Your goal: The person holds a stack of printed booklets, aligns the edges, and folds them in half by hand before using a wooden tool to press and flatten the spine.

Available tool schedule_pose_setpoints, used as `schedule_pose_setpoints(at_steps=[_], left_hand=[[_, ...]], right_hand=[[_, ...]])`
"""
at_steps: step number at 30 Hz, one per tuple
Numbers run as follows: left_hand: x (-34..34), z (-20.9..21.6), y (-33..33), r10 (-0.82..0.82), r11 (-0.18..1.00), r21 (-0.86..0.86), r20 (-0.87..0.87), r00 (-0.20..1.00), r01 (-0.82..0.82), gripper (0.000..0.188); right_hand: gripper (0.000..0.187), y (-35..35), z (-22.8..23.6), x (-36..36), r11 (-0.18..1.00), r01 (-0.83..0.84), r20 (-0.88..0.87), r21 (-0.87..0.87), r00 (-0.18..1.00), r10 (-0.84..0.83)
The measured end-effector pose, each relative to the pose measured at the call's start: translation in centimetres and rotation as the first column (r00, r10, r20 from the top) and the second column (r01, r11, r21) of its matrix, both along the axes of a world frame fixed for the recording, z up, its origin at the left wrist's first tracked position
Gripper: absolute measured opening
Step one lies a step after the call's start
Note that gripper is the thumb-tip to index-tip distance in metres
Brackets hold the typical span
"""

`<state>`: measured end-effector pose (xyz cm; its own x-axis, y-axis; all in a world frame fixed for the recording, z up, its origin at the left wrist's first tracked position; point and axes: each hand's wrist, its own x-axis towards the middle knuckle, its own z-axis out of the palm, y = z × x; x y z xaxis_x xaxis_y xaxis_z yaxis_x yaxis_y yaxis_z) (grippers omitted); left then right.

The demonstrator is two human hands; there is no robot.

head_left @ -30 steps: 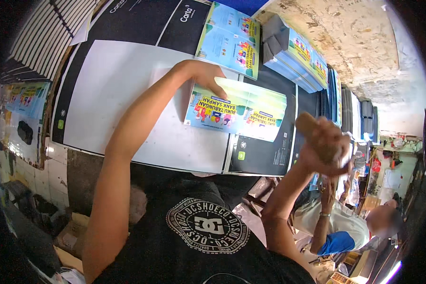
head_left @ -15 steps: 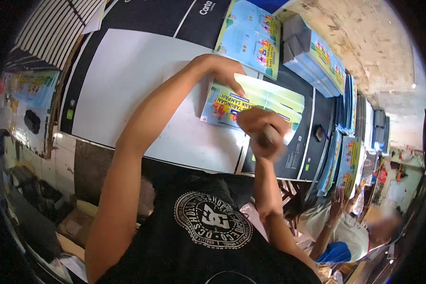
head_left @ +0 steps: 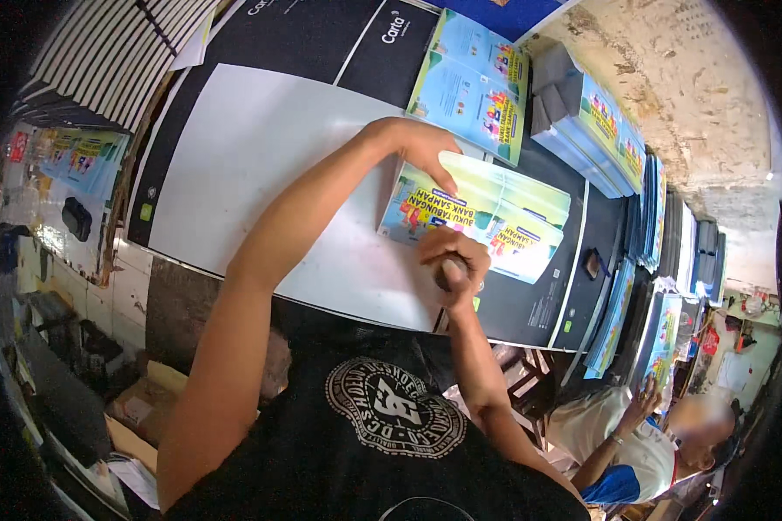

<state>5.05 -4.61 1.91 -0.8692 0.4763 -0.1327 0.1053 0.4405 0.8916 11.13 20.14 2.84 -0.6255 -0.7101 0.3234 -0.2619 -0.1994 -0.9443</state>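
Observation:
Printed booklets with green, yellow and blue covers lie in front of me on a white sheet. A further cover is fanned out at their right. My left hand reaches round their far left corner; its thumb presses on the top cover and the other fingers are partly hidden at the far edge. Curled into a fist, my right hand is at the near edge of the booklets. A rounded, brownish end shows in that fist, but I cannot make out what it is.
Unfolded printed sheets lie beyond my left hand. A tall booklet stack and more piles line the right side. A small dark object sits on the black board. Another person handles a booklet at the lower right.
My right hand has moved left and nearer to me over the booklets, uncovering the fanned covers on the right. My left hand keeps its place on the corner. The whole view has shifted slightly.

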Motion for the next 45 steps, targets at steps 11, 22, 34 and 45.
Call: schedule_pose_setpoints(at_steps=[11, 22, 34, 45], left_hand=[[0.2, 1.4, -0.2, 0.03, 0.995, -0.097, 0.011, 0.999, -0.029, 0.054], [0.8, 1.0, -1.0, 0.099, 0.988, -0.133, 0.135, 0.986, -0.081, 0.057], [-0.4, -0.2, -0.7, -0.001, 0.998, -0.069, -0.074, 0.997, -0.004, 0.058], [-0.9, -0.4, -0.3, -0.012, 0.998, -0.069, -0.142, 0.99, 0.003, 0.055]], right_hand=[[0.057, 4.1, -1.0, -2.6, 0.977, 0.211, -0.063, 0.038, 0.976, -0.208], [0.021, -1.5, 8.4, 1.7, 0.896, -0.227, -0.168, -0.381, 0.97, 0.174], [0.055, -4.4, 5.8, 1.8, 0.959, -0.181, -0.129, -0.217, 0.979, 0.156], [0.043, -2.3, 0.3, -1.8, 0.994, -0.048, -0.161, 0.098, 0.985, 0.063]])
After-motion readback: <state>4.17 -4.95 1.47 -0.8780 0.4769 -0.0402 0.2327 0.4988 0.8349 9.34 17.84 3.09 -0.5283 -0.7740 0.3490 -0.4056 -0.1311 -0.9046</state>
